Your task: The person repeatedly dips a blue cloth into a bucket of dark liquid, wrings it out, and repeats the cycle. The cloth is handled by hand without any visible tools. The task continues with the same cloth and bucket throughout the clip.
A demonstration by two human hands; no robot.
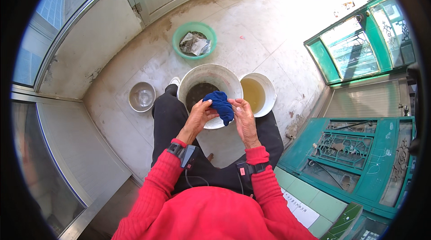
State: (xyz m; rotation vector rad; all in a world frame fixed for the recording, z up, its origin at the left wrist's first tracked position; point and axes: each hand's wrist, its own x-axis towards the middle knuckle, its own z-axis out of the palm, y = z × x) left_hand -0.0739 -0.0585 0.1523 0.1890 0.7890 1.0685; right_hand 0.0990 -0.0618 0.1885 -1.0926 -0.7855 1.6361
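A bunched dark blue cloth (221,105) is held up over the near rim of a large round bucket (212,70) standing between my knees. My left hand (199,116) pinches the cloth's left side between thumb and fingers. On its right side, my right hand (243,117) touches the cloth's edge with thumb and fingertips; how firmly it grips is hard to tell. Dark, murky contents lie at the bottom of the bucket. Against its right side stands a white bucket (267,105) holding yellowish liquid.
Beyond the large bucket, a green plastic basin (211,31) holds dark material and a crumpled plastic bag (194,44). A small metal bowl (142,97) sits on the tiled floor to the left. Green metal doors (343,145) with glass panes are at the right, and a low wall (91,38) at the left.
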